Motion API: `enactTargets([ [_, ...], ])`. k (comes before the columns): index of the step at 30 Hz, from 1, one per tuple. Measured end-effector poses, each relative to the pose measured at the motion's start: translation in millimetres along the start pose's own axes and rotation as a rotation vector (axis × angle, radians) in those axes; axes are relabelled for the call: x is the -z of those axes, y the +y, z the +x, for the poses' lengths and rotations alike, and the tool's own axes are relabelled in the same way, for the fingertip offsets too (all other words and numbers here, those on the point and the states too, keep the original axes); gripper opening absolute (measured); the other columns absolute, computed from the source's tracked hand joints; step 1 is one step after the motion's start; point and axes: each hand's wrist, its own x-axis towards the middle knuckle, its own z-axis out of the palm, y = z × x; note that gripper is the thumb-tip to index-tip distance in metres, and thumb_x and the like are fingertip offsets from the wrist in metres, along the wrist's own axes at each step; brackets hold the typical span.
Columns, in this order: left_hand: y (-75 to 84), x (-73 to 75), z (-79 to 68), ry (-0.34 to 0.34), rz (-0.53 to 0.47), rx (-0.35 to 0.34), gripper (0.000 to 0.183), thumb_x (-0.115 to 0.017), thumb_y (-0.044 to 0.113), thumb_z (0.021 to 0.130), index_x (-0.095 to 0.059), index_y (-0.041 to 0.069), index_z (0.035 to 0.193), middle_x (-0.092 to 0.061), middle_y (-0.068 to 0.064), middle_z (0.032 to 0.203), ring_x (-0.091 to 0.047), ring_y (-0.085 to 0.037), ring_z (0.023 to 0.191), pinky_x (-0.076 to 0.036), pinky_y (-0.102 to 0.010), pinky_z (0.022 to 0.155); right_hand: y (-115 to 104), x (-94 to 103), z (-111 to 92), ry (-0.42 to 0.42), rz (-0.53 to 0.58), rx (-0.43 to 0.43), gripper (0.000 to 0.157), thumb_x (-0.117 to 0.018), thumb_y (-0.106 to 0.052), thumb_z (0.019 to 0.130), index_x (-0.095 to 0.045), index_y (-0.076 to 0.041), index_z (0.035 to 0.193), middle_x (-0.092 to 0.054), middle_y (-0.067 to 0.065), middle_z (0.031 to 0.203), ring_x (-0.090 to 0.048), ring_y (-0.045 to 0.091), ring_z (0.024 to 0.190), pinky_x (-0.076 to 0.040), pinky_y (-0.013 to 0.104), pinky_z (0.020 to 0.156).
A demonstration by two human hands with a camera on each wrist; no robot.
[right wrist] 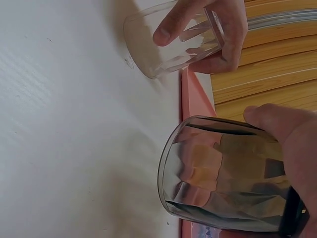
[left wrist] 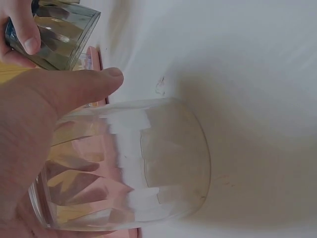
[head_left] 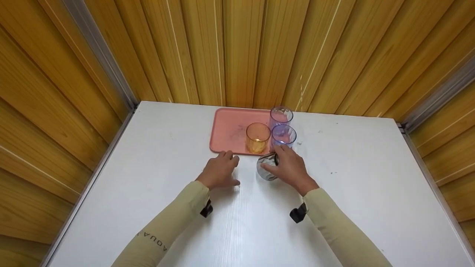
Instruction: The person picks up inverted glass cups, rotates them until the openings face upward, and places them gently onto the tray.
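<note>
In the head view my left hand [head_left: 219, 171] is just in front of the tray's left part. It grips a clear faceted glass [left wrist: 168, 163], thumb along one side; the head view hardly shows this glass. My right hand [head_left: 291, 167] holds a smoky grey faceted glass [head_left: 266, 171] between thumb and fingers. The grey glass [right wrist: 223, 173] is turned over, its rim towards the table and its thick dark base up by the palm. Close beyond the right fingertips stands a blue-purple glass [head_left: 284, 134], with an orange glass [head_left: 258, 138] to its left.
A pink tray [head_left: 228, 128] lies at the back of the white table [head_left: 163, 148], the orange glass on it. Another purple-tinted glass [head_left: 281, 115] stands behind the blue-purple one at the tray's right edge. Wood-look panel walls [head_left: 241, 52] enclose the back and sides.
</note>
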Motion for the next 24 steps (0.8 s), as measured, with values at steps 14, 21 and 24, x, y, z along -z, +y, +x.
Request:
enactTargets([
  [14,-1.5,4.0,-2.9,-0.025,0.051,-0.031,0.081,-0.075,0.070,0.065,-0.060,0.013,0.121,-0.058,-0.007,0.124,-0.054,-0.027,0.115,-0.042,-0.051,0.105,-4,-5.2,-4,-0.002,0.126,-0.012,0.059,-0.073,-0.055,0.079,-0.052,-0.020,0.121,-0.052,0.000,0.114,-0.052,0.021,0.110,-0.047,0.045,0.103],
  [21,7.0,10.3,1.5,0.018,0.064,-0.051,0.090,-0.072,0.075,0.062,-0.058,0.016,0.129,-0.059,-0.004,0.125,-0.052,-0.026,0.122,-0.019,-0.061,0.117,-3,-3.0,-5,0.057,0.165,0.051,0.059,-0.072,-0.055,0.080,-0.054,-0.016,0.121,-0.056,0.001,0.117,-0.053,0.022,0.112,-0.045,0.046,0.105],
  [24,12.3,12.8,3.8,0.051,0.045,-0.060,0.095,-0.071,0.076,0.063,-0.053,0.017,0.135,-0.058,-0.003,0.128,-0.051,-0.024,0.125,-0.013,-0.062,0.118,-4,-0.8,-5,0.084,0.181,0.058,0.059,-0.072,-0.055,0.079,-0.054,-0.016,0.120,-0.057,0.000,0.116,-0.053,0.021,0.112,-0.045,0.045,0.105],
])
